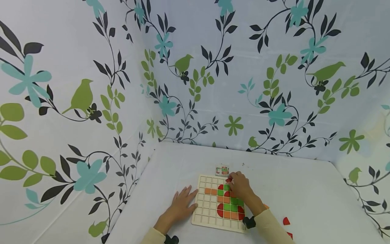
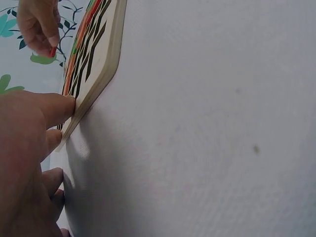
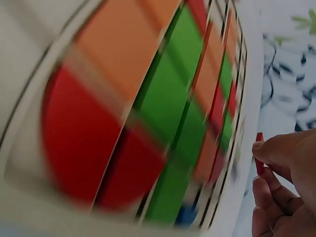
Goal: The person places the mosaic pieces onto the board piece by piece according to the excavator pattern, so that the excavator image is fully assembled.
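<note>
A wooden grid board lies on the table, partly filled with red, green and orange tiles. My right hand is over the board's far right part and pinches a small red tile between thumb and fingertips. In the right wrist view the tile is held on edge, above the surface. Spread flat, my left hand rests at the board's left edge. Its thumb and a finger touch the rim in the left wrist view. My right hand hides some of the board's squares from the head view.
Just beyond the board's far edge is a small patterned card with coloured shapes. Loose red pieces lie on the white table to the right, and an orange one shows by the right wrist. Patterned cloth walls rise behind and at the sides.
</note>
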Tool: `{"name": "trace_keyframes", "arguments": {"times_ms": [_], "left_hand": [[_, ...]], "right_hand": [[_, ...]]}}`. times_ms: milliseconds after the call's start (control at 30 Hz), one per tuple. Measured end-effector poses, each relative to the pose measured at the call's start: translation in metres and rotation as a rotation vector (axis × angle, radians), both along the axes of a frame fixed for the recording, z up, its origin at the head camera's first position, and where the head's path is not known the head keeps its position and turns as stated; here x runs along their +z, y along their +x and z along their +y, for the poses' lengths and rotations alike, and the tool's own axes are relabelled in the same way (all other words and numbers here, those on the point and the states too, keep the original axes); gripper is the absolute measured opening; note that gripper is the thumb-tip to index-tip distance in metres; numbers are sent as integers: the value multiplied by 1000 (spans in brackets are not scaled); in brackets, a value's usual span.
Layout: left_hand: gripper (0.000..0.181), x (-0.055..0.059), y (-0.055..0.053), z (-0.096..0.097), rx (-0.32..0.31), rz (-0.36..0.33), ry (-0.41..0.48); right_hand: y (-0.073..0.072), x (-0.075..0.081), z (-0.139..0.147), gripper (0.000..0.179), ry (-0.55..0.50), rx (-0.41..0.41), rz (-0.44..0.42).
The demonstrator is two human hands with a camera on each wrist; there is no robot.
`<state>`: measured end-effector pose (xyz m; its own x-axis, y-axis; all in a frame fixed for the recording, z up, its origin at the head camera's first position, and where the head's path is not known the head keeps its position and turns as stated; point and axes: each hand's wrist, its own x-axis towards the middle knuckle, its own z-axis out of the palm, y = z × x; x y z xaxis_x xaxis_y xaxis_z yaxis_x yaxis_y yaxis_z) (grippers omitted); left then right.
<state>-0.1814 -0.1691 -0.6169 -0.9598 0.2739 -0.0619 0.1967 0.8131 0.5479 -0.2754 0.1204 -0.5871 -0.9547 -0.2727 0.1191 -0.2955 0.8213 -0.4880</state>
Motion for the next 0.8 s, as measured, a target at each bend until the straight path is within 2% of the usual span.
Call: {"name": "trace_keyframes", "arguments": {"times_ms": [133, 200, 267, 333, 467, 633, 800], "left_hand": [[61, -3, -2, -2, -11, 16, 3], [61, -5, -2, -2, -21, 21, 7], [61, -5, -2, -3, -31, 28, 9], [61, -5, -2, -3, -37, 34, 15], [60, -4, -1, -2, -39, 33, 4], [60, -3, -2, -2, -37, 30, -14], [60, -7, -2, -3, -42, 39, 15]], "right_hand": [[9, 7, -35, 15, -91, 173, -3], [12, 8, -49, 14, -109, 247, -2], [13, 5, -61, 12, -82, 295, 18], [14, 0, -71, 10, -20, 316, 57], [15, -11, -84, 9, 95, 309, 116], [17, -16, -91, 11, 142, 315, 99], [16, -16, -95, 8, 165, 328, 82]]}}
